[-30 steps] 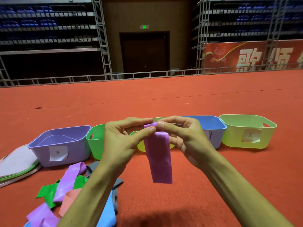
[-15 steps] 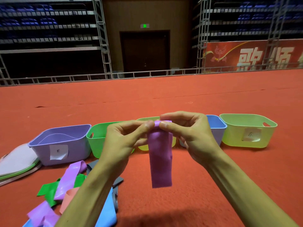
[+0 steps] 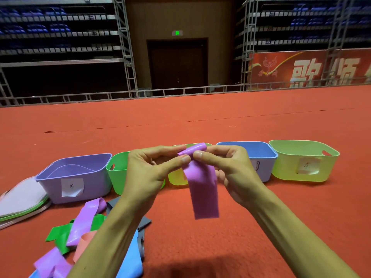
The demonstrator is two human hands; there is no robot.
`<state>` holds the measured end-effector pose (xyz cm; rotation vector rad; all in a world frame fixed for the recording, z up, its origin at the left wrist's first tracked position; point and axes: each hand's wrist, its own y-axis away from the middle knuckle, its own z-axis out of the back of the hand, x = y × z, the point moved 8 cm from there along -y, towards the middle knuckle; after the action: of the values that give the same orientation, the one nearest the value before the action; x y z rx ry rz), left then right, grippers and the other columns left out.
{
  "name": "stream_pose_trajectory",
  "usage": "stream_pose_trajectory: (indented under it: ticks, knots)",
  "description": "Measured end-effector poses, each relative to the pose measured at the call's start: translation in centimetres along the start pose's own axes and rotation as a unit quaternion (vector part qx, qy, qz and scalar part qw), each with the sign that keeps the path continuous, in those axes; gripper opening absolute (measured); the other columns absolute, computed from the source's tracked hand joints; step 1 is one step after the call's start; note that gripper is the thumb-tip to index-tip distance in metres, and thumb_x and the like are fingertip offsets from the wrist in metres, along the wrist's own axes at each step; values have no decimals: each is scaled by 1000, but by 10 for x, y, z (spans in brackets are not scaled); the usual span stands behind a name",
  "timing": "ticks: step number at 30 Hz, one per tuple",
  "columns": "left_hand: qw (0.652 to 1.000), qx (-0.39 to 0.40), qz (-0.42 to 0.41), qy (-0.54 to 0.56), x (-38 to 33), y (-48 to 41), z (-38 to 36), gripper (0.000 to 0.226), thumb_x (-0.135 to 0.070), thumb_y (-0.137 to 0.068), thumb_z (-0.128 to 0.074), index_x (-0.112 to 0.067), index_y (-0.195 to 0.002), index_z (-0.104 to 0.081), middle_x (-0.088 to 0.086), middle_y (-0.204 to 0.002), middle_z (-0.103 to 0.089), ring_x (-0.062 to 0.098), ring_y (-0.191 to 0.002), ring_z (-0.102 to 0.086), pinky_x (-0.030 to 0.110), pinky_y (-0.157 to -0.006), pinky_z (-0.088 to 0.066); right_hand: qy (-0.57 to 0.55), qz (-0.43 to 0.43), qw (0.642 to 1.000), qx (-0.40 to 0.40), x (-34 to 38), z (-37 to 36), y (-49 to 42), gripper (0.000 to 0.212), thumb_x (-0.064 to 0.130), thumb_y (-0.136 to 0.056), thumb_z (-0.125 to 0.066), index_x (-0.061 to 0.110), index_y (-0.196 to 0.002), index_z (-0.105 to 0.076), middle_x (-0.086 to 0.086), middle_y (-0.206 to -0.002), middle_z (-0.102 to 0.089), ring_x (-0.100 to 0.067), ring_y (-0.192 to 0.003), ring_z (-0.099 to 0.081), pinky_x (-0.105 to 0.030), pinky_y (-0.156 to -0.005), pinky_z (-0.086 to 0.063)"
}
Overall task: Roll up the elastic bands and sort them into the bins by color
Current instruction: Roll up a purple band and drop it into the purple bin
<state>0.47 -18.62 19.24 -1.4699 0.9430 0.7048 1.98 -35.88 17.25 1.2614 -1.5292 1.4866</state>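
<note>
Hands pinch a purple band (image 3: 202,187): left hand (image 3: 146,173) and right hand (image 3: 228,169) grip its rolled top between thumbs and fingertips, the rest hanging below.

Red carpet floor (image 3: 200,121): five bins (image 3: 76,177) in row, loose bands (image 3: 86,219) near-left.

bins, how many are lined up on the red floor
5, in a row left to right: purple bin, green bin and yellow bin, both partly hidden behind the hands, then blue bin, and lime bin at far right.
</note>
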Motion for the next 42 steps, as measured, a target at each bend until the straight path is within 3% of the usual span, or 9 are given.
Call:
stream_pose_trajectory:
  ticks: [6,9,15,20,25,29,33,39,42]
  knots:
    - [1000,12,-3,-15,2,1,-1,35,-2,-63,-84,0,-98,-79,15,-93,-79,17,-86,-72,26,-81,-57,-23,11,999,23,6,-6,4,29,21,-90,-73,-5,-100,-77,-18,-107,-76,-19,-94,-69,-29,-73,-55]
    - [999,27,35,28,6,0,-4,41,-4,-62,-88,-7,-102,-79,17,-100,-78,23,-94,-73,32,-87,-59,-38,12,999,-1,2,-1,1,34,19,-82,-82,-8,-102,-74,-27,-106,-74,-22,-88,-68,-35,-72,-49]
    - [995,50,75,44,8,3,-12,28,-27,-72,-82,-9,-93,-82,15,-98,-79,19,-89,-74,27,-74,-59,-61,27,998,4,3,-4,3,28,13,-75,-80,2,-99,-74,-21,-97,-76,-27,-83,-72,-33,-68,-58]
    - [997,56,47,3,7,2,-8,30,-15,-79,-75,-2,-106,-78,17,-102,-78,24,-94,-74,30,-82,-60,-35,32,999,-2,0,-2,5,39,13,-76,-82,-2,-110,-72,-24,-107,-76,-41,-102,-72,-43,-77,-60]
    - [999,44,27,-8,8,2,-4,29,0,-82,-74,3,-110,-75,20,-101,-78,25,-92,-73,32,-81,-60,1,30,999,-12,3,-1,5,34,20,-75,-88,4,-104,-78,-19,-103,-77,-35,-93,-76,-42,-70,-61]
    - [999,41,20,-10,8,3,-5,31,1,-79,-76,-1,-109,-76,18,-102,-78,29,-97,-72,35,-80,-62,2,26,999,-34,4,0,5,34,25,-79,-81,-1,-101,-78,-16,-103,-77,-23,-82,-74,-32,-62,-55]
    - [996,45,63,42,11,5,-7,36,-5,-72,-82,-11,-108,-79,20,-106,-76,22,-95,-72,28,-68,-60,-5,42,999,-17,5,-1,4,36,22,-82,-77,-6,-104,-76,-19,-105,-77,-24,-88,-73,-34,-70,-57]
    - [994,38,86,46,9,6,-9,30,-24,-67,-86,-8,-92,-79,19,-98,-77,22,-87,-73,29,-70,-59,-29,80,996,9,10,-3,8,27,12,-82,-76,-2,-105,-75,-21,-104,-77,-36,-99,-74,-47,-87,-59]
    - [997,37,67,30,5,5,-8,34,-22,-67,-82,-3,-96,-80,21,-98,-77,23,-88,-73,28,-74,-58,-42,79,996,11,9,-4,10,30,11,-79,-76,-1,-106,-75,-22,-103,-77,-34,-95,-74,-43,-85,-61]
